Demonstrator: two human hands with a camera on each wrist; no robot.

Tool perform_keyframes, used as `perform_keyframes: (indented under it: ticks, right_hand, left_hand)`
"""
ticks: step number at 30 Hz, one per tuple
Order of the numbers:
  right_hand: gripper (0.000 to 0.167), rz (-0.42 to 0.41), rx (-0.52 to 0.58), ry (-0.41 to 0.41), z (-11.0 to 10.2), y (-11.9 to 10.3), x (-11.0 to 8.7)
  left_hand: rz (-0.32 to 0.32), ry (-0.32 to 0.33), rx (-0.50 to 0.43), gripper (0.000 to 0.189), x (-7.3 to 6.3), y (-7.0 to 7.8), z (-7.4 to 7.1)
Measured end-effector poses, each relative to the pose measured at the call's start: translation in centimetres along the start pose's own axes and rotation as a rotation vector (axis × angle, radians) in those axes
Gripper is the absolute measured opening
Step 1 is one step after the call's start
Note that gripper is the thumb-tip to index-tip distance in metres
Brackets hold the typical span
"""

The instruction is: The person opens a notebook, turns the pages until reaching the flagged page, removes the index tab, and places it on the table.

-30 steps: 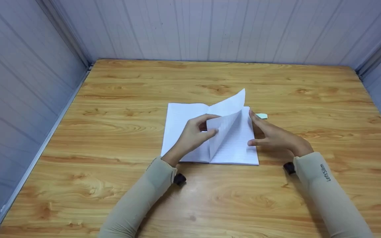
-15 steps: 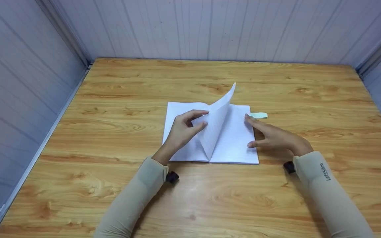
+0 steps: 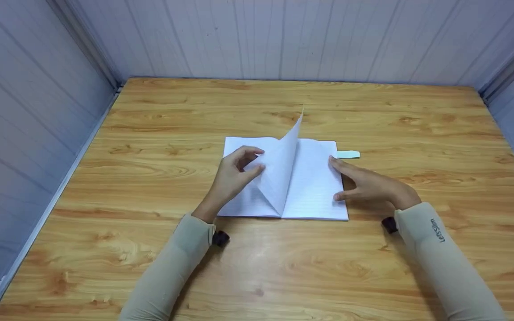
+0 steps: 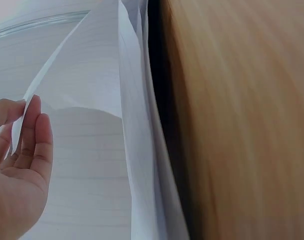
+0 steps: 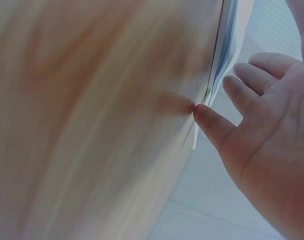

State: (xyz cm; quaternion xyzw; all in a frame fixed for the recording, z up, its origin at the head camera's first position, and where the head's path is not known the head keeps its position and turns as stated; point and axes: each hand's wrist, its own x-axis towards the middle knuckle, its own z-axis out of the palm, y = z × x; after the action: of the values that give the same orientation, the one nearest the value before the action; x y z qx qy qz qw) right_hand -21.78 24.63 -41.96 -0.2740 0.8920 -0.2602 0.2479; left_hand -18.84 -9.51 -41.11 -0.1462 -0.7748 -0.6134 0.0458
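A notebook (image 3: 315, 187) with lined white pages lies spread flat before me. My left hand (image 3: 231, 176) pinches the outer edge of a page (image 3: 279, 169), which stands curved up from the spine and leans over the left side. In the left wrist view, thumb and fingers of that hand (image 4: 24, 175) close on the page's edge (image 4: 82, 60). My right hand (image 3: 370, 185) rests at the right page's outer edge, fingers extended and apart. The right wrist view shows this hand (image 5: 271, 130) with one fingertip right at the notebook's edge.
A pale green strip (image 3: 349, 154) sticks out from the notebook's upper right edge. The wood-grain table (image 3: 257, 267) spreads all around. White panelled walls (image 3: 257, 40) rise behind it and at both sides. Each wrist bears a small black camera (image 3: 220, 239).
My left hand has moved left, pulling the page over from the right side. A second raised page is no longer apart from it. The right fingertips slid slightly down the edge, exposing the strip.
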Motion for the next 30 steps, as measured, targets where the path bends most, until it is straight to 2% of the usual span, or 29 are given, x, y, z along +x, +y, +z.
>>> perform_keyframes:
  ticks: [10,16,23,30]
  right_hand:
    - [0.105,-0.017,-0.021,-0.006,0.1,0.0,0.0]
    - [0.104,-0.016,-0.015,-0.013,0.1,-0.2,-0.1]
    - [0.105,-0.01,-0.015,-0.013,0.2,-0.4,-0.1]
    - [0.108,-0.019,-0.02,-0.011,0.4,-0.5,0.0]
  left_hand:
    - [0.057,-0.031,0.132,0.037,-0.5,-0.5,-2.1]
    - [0.09,-0.057,0.168,0.043,-0.7,-0.7,-2.9]
    - [0.092,-0.11,0.222,0.047,-1.0,-1.0,-3.8]
    - [0.148,-0.141,0.261,0.048,-1.1,-1.4,-4.5]
